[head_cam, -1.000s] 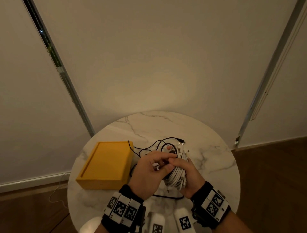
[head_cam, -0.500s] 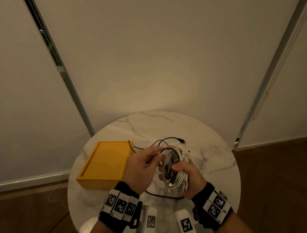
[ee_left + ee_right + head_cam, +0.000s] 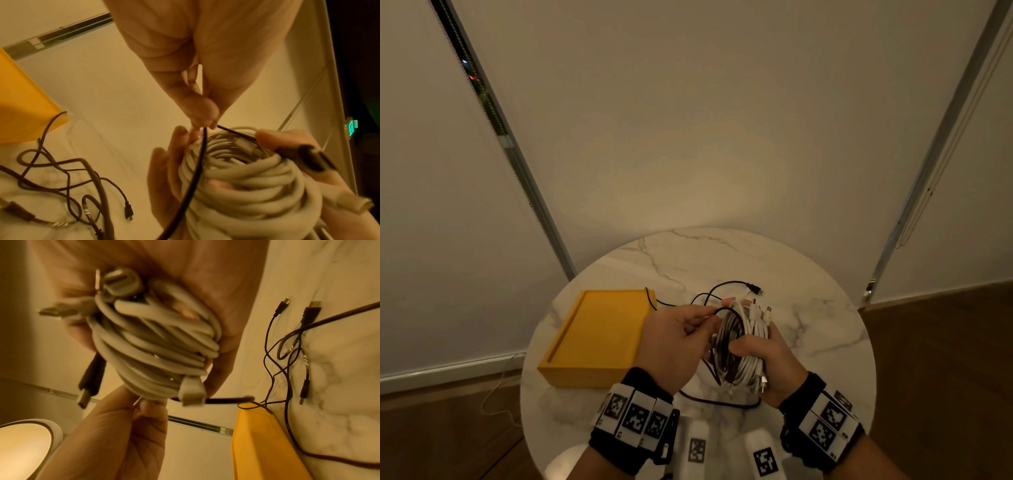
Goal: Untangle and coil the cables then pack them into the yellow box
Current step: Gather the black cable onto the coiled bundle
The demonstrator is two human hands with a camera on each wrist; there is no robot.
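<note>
My right hand [image 3: 763,353] grips a coil of white cables [image 3: 743,346], thumb across its front, held above the round marble table [image 3: 825,342]. In the right wrist view the white coil [image 3: 156,340] fills the palm, with white plugs sticking out. My left hand [image 3: 681,339] pinches a black cable [image 3: 722,310] between thumb and fingertips right beside the coil; the black cable [image 3: 195,170] runs across the white coil [image 3: 257,183] in the left wrist view. The yellow box [image 3: 599,335] sits closed on the table's left, with black cable over its far corner.
Loose black cables [image 3: 68,175] with plugs lie tangled on the table beyond and under the hands. A black loop [image 3: 722,401] trails on the table near its front edge. Pale blinds [image 3: 688,137] stand behind the table; wooden floor surrounds it.
My left hand has drawn back to the left from the coil, now pinching the black cable. The white coil has come more into sight, and the right hand has stayed about in place.
</note>
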